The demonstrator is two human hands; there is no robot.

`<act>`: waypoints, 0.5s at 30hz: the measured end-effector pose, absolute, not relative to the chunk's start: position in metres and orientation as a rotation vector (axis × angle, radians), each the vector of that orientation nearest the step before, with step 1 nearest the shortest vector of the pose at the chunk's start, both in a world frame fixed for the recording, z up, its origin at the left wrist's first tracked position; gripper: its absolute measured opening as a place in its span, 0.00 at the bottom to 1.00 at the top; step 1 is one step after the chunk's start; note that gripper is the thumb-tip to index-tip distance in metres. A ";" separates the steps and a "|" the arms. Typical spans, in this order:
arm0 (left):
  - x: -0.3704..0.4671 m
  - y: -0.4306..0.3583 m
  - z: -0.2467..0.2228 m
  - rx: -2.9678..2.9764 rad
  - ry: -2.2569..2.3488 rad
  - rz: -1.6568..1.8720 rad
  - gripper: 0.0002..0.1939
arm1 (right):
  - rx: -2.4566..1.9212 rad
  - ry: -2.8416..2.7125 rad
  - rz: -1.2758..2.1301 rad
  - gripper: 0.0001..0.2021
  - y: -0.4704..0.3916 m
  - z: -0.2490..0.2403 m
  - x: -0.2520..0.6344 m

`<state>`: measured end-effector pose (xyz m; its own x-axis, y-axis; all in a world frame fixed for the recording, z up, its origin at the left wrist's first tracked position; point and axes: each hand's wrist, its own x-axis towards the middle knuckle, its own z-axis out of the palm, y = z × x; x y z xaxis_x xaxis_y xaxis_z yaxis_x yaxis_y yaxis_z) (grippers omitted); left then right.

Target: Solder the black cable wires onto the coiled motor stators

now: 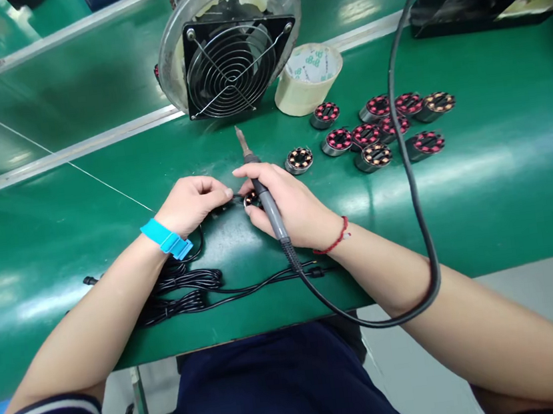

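Left hand (189, 204) pinches black cable (237, 197) beside copper-wound stator (251, 198); right hand (292, 205), near left, clamps soldering iron (269, 206) and same stator. Iron tip (242, 141) points toward fan (232, 80).

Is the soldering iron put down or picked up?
Picked up: the right hand holds the iron, tip toward the fan.
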<state>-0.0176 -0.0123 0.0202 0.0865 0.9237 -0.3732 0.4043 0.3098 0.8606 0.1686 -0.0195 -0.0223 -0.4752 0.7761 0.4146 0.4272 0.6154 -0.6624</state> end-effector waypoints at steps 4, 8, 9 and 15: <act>-0.016 -0.013 0.020 1.395 1.571 0.575 0.09 | -0.936 -2.086 0.637 0.21 -0.019 -0.022 0.168; -0.014 -0.014 0.019 1.475 1.564 0.582 0.09 | -1.023 -2.026 0.745 0.20 -0.016 -0.023 0.169; -0.014 -0.015 0.018 1.491 1.560 0.588 0.09 | -1.042 -2.015 0.770 0.20 -0.015 -0.024 0.168; -0.015 -0.015 0.017 1.528 1.563 0.585 0.09 | -1.027 -1.976 0.877 0.20 -0.014 -0.024 0.168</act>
